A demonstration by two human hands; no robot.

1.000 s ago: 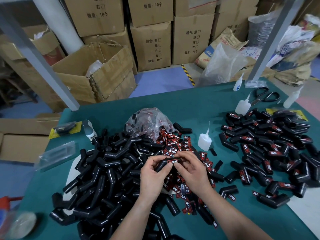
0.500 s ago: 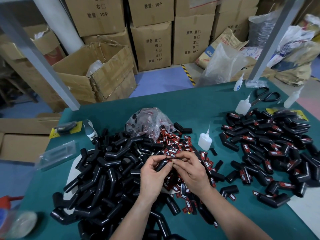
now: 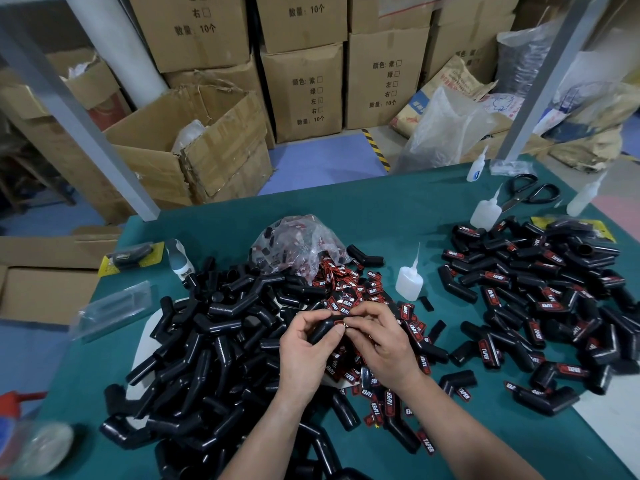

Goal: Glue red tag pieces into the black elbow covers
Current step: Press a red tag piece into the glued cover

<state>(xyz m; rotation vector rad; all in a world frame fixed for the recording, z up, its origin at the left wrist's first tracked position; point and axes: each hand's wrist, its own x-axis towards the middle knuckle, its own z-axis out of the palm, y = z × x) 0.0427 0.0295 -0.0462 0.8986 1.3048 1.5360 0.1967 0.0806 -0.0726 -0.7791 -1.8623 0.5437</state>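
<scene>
Just left of the white plastic squeeze glue bottle [image 3: 409,284], above the green-covered table [image 3: 381,209], the left hand [image 3: 304,351] curls round a black rubber elbow cover [image 3: 323,329]. The right hand [image 3: 381,341] pinches the cover's upper end; whatever is under its fingertips is hidden. Loose red printed tag pieces [image 3: 349,289] lie left of the bottle, a heap of untagged black covers [image 3: 214,341] farther left, and a spread of tagged covers [image 3: 554,306] to its right.
</scene>
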